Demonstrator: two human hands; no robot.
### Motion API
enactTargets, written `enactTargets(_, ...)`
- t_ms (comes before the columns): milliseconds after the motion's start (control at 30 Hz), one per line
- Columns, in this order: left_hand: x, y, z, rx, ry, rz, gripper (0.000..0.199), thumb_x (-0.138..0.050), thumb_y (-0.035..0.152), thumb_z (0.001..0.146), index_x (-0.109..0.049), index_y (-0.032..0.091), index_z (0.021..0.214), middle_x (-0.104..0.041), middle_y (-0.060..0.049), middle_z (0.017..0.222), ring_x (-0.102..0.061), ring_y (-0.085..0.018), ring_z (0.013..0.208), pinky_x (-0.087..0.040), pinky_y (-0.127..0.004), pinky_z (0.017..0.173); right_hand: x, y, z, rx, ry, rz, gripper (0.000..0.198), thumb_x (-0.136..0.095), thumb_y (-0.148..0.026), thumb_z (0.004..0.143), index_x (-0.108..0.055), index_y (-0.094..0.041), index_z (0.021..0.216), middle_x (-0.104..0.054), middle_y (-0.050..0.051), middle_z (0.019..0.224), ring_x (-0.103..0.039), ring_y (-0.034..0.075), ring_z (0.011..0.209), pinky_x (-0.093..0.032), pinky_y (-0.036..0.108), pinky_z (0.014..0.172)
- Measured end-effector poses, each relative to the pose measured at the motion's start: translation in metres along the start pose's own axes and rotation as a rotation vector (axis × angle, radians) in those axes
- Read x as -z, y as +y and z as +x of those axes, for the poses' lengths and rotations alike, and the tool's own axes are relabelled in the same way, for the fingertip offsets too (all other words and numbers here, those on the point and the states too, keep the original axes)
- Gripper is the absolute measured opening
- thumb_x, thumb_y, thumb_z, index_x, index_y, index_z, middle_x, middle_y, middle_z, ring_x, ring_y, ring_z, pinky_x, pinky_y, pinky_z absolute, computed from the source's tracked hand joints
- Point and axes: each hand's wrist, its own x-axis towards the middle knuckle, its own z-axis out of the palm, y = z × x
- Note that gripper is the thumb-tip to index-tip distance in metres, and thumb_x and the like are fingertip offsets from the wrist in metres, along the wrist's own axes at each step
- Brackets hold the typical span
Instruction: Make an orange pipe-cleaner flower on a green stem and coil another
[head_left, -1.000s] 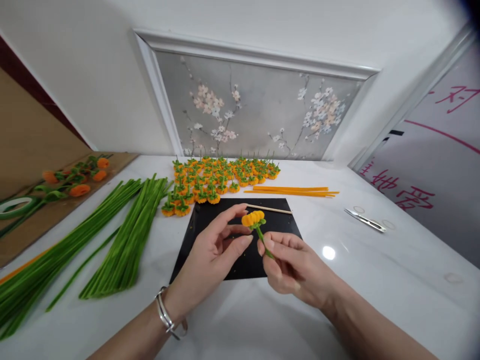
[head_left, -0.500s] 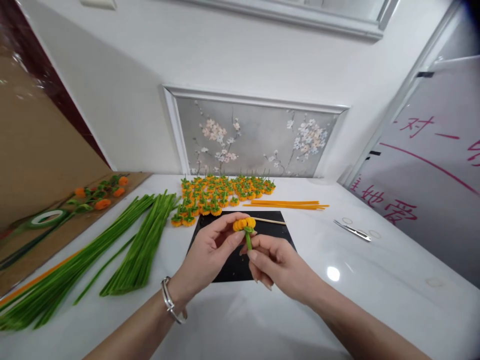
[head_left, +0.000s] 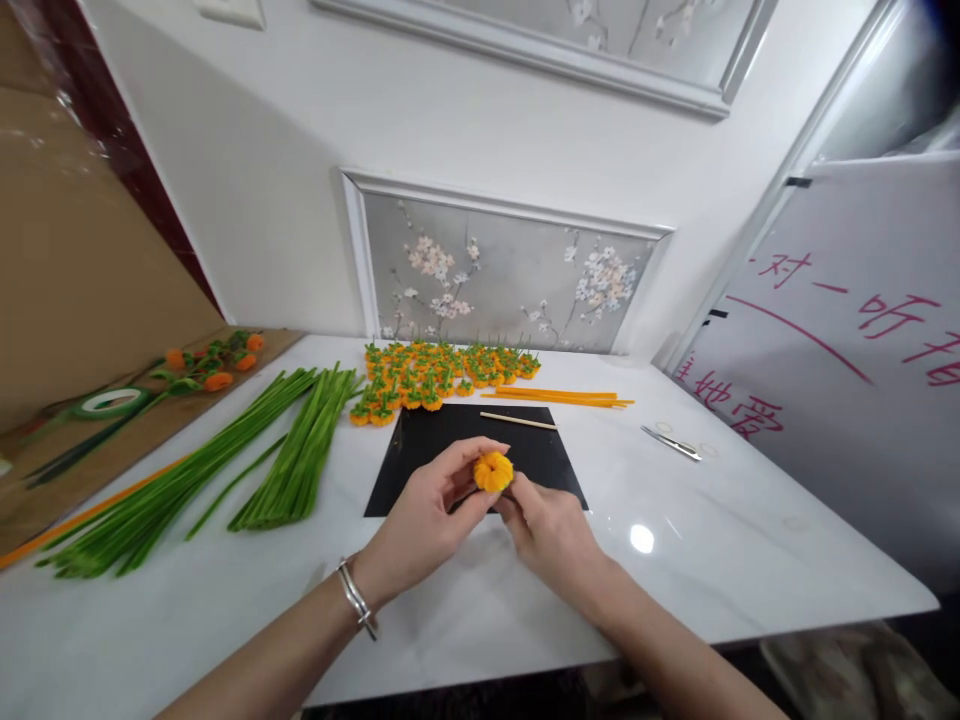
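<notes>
One orange chenille flower head [head_left: 493, 471] sits over the near half of the black mat [head_left: 420, 430] in the head view, its ribbed crown and centre dimple facing me. My left hand [head_left: 424, 510] is clamped on it, index finger above and thumb beneath. My right hand [head_left: 551, 535] has its fingertips drawn in at the crown's right edge, but what they may pinch behind it is hidden, so I cannot tell.

I judge this a good angle for checking that the lobes sit evenly around the dimple. Chenille probably crushes easily, so I would press the rim only lightly with the left and let any turning come from the right. Any stalk behind the crown is best gripped close up, I think; tugged from far down, it could work loose.

On the worktop [head_left: 465, 640], just beyond the mat, many orange flower heads [head_left: 431, 397] stand stalk-up, a handy pattern to match. The wooden stick [head_left: 517, 420] lies on the mat's far right part; orange chenille stems [head_left: 559, 398] lie beyond the mat, green chenille stems [head_left: 304, 450] to its left, and a slim silver tool [head_left: 673, 443] to its right.
</notes>
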Motion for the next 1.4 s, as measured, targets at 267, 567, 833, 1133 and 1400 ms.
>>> enactTargets(267, 0.005, -0.032, -0.005, -0.115, -0.037, 0.191, 0.062, -0.045, 0.0, 0.079, -0.032, 0.024, 0.135, -0.049, -0.008, 0.136, -0.049, -0.019, 0.125, -0.041, -0.036, 0.106, 0.016, 0.004, 0.006, -0.111, 0.036, 0.392, 0.032, -0.064, -0.025, 0.081, -0.058, -0.022, 0.112, -0.059, 0.003, 0.096, -0.057, 0.011, 0.063, -0.051, 0.025, 0.061)
enactTargets(567, 0.005, -0.036, -0.012, -0.014, -0.105, -0.015, 0.056, -0.051, 0.006, 0.083, -0.032, 0.023, 0.134, -0.039, -0.014, 0.142, -0.055, -0.023, 0.119, -0.047, -0.039, 0.1, 0.003, -0.001, 0.008, 0.002, 0.001, 0.339, 0.026, -0.059, -0.017, 0.083, -0.06, -0.021, 0.108, -0.056, 0.004, 0.092, -0.056, 0.013, 0.069, -0.05, 0.026, 0.063)
enactTargets(833, 0.001, -0.034, -0.013, 0.009, -0.137, -0.082, 0.03, -0.046, 0.008, 0.087, -0.043, 0.018, 0.114, -0.059, -0.012, 0.124, -0.06, -0.02, 0.111, -0.048, -0.037, 0.095, -0.005, 0.004, -0.001, 0.0, 0.051, 0.336, 0.023, -0.06, -0.018, 0.082, -0.059, -0.022, 0.104, -0.057, 0.002, 0.088, -0.054, 0.014, 0.07, -0.049, 0.027, 0.062)
enactTargets(1133, 0.004, -0.038, -0.012, 0.007, -0.05, 0.175, 0.028, -0.048, 0.012, 0.085, -0.047, 0.022, 0.112, -0.07, -0.003, 0.101, -0.065, -0.017, 0.095, -0.049, -0.028, 0.083, -0.01, 0.008, 0.0, -0.085, 0.028, 0.443, 0.022, -0.063, -0.023, 0.08, -0.06, -0.021, 0.102, -0.058, 0.002, 0.087, -0.055, 0.014, 0.073, -0.048, 0.026, 0.065)
enactTargets(1400, 0.005, -0.045, -0.011, 0.025, -0.048, 0.231, 0.011, -0.049, 0.019, 0.087, -0.055, 0.018, 0.096, -0.072, -0.002, 0.086, -0.067, -0.015, 0.077, -0.05, -0.025, 0.07, -0.016, 0.014, -0.003, -0.189, -0.002, 0.58, 0.02, -0.066, -0.026, 0.078, -0.061, -0.019, 0.097, -0.059, 0.002, 0.086, -0.056, 0.014, 0.072, -0.046, 0.024, 0.063)
